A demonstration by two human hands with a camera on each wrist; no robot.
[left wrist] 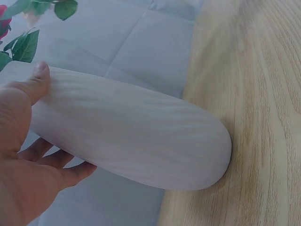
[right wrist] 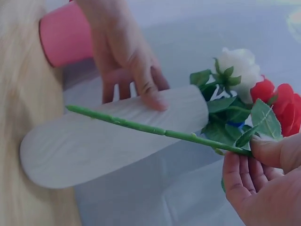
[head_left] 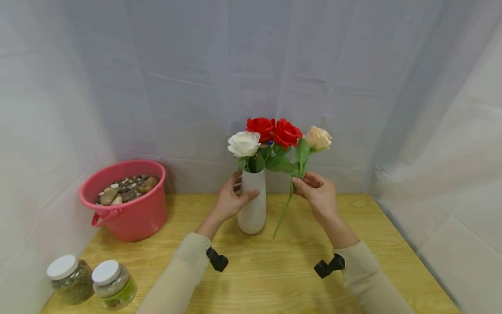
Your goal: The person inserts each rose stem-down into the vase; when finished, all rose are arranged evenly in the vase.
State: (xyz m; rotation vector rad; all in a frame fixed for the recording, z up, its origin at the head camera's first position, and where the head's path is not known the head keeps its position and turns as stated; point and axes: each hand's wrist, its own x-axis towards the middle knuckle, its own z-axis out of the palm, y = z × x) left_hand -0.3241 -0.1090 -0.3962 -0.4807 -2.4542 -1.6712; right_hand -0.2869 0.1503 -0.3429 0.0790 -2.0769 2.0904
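A tall white vase (head_left: 252, 213) stands upright on the table, holding a white rose (head_left: 244, 144) and two red roses (head_left: 287, 133) with green leaves. My left hand (head_left: 229, 198) grips the vase around its upper part, thumb across the front; the left wrist view shows the fingers (left wrist: 77, 173) along its side. To the right of the vase, my right hand (head_left: 319, 194) pinches a peach rose (head_left: 318, 138) by its stem, below the leaves. In the right wrist view the bare green stem (right wrist: 136, 126) crosses in front of the vase, its cut end hanging free.
A pink bucket (head_left: 135, 226) of pebbles (head_left: 127, 190) stands at the back left of the wooden table (head_left: 251, 279). Two white-lidded jars, a darker jar (head_left: 74, 283) and a green-labelled jar (head_left: 117, 288), sit at the front left. Pale sheeting (head_left: 188, 87) hangs behind and at both sides.
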